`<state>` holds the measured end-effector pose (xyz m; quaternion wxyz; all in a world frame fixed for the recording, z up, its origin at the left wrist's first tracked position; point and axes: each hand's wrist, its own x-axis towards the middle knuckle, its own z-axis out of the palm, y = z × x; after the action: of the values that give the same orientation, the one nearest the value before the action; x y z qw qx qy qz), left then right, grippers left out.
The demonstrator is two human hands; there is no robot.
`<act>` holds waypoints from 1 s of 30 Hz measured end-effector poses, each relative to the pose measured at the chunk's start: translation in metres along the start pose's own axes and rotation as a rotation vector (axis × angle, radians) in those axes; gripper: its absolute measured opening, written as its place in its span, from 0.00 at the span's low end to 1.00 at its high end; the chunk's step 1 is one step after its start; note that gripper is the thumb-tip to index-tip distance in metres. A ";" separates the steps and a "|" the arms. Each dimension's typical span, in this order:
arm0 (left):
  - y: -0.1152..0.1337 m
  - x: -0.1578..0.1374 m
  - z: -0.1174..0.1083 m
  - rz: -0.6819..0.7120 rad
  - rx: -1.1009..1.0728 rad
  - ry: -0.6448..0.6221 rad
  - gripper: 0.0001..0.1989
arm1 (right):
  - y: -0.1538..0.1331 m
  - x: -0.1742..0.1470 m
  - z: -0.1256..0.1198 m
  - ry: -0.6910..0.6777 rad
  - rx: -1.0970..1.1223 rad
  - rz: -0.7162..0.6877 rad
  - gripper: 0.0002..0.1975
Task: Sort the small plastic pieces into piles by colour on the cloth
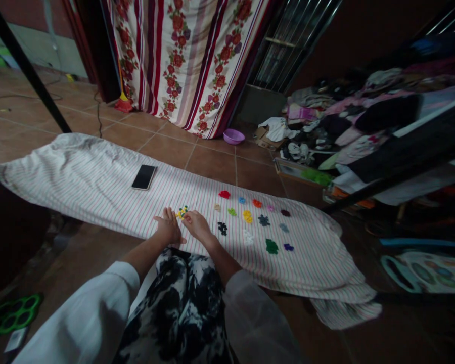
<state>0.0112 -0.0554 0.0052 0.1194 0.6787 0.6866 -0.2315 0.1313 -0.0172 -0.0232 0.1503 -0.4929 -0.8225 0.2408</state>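
My left hand (168,227) lies on the striped cloth (98,187) with its fingers stretched out and thumb apart. Just beyond its fingertips sits a small cluster of yellow and green pieces (181,211). My right hand (197,226) reaches to the right side of that cluster, fingers pinched together; anything between them is too small to make out. Small piles of pieces sorted by colour spread to the right, among them black pieces (222,228), yellow pieces (247,217), red pieces (224,194), white pieces (248,236) and dark green pieces (272,246).
A phone (144,177) lies on the cloth to the left. Beyond the cloth are a purple basin (233,136), a broom (123,102) and a floral curtain (182,60). Heaped clothes (349,116) fill the right side. A green plastic object (15,316) is at lower left.
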 end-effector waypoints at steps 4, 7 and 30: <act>0.000 0.001 -0.001 -0.003 0.000 -0.022 0.55 | -0.014 -0.004 -0.002 0.022 -0.107 0.056 0.06; 0.001 0.000 -0.003 -0.009 0.005 -0.030 0.55 | -0.020 -0.006 -0.003 0.027 -0.152 0.070 0.06; 0.003 0.005 0.006 -0.015 -0.019 0.010 0.55 | 0.032 -0.027 -0.015 0.221 0.225 0.113 0.07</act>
<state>0.0126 -0.0538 -0.0031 0.1208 0.6736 0.6945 -0.2223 0.1748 -0.0243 -0.0289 0.2805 -0.5419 -0.7397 0.2839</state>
